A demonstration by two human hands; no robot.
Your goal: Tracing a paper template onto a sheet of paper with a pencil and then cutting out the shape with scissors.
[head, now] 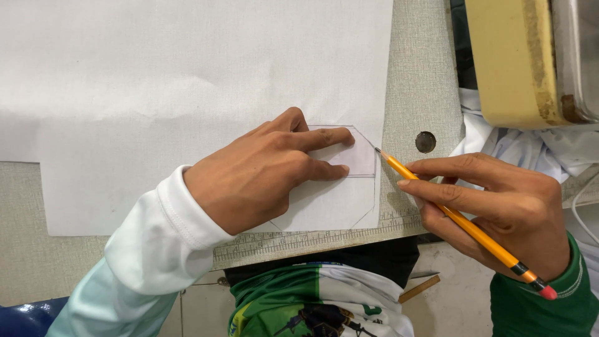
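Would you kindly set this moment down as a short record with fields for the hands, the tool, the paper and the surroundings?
Left hand: pressed flat on a small paper template, fingers spread.
Right hand: holds a yellow pencil, tip at the template's upper right corner.
Paper: large white sheet, pencil outline drawn around the template.
Table: grey, textured, with a round hole.
Front edge: ruler strip.
Far right: yellowish machine, white cloth.
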